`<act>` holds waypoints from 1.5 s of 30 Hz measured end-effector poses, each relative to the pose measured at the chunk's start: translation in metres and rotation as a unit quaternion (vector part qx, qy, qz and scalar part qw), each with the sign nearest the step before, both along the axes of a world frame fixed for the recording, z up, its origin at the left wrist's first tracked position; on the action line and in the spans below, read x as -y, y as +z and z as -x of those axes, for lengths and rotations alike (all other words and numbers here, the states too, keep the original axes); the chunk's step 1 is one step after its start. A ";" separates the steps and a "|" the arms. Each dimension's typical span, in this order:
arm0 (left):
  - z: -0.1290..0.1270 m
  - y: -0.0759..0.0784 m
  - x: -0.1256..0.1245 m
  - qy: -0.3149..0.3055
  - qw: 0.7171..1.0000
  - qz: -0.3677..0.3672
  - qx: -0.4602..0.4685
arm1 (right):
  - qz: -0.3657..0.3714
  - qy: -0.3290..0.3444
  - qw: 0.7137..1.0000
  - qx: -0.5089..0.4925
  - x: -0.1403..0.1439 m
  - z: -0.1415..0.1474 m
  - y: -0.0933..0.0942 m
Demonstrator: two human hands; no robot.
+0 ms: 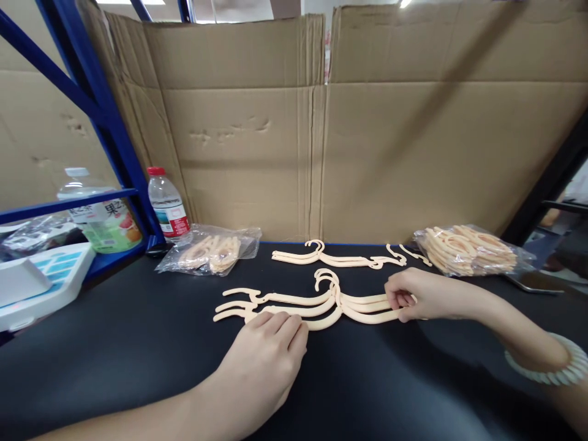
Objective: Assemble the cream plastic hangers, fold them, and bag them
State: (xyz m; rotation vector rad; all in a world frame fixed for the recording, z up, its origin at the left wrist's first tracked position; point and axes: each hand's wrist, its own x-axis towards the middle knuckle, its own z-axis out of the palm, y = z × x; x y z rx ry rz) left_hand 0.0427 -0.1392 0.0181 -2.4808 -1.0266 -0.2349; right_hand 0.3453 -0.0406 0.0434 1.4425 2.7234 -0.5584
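A stack of several cream plastic hangers (321, 303) lies spread on the black table (138, 349) in front of me. My left hand (266, 361) rests flat on the table, its fingertips touching the stack's lower left arms. My right hand (413, 296) pinches the right ends of the same hangers between thumb and fingers. A second small group of cream hangers (340, 258) lies farther back, untouched.
A clear bag of cream hangers (468, 248) sits at the back right, another bag (211, 251) at the back left. A red-capped water bottle (168, 202) and a green-labelled bottle (103, 214) stand by the blue rack (105, 116). Cardboard sheets (321, 135) wall the back.
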 end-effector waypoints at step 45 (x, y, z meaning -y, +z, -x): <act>0.003 0.014 -0.011 -0.191 0.953 0.214 0.096 | -0.279 -0.207 0.915 0.202 -0.064 -0.088 -0.020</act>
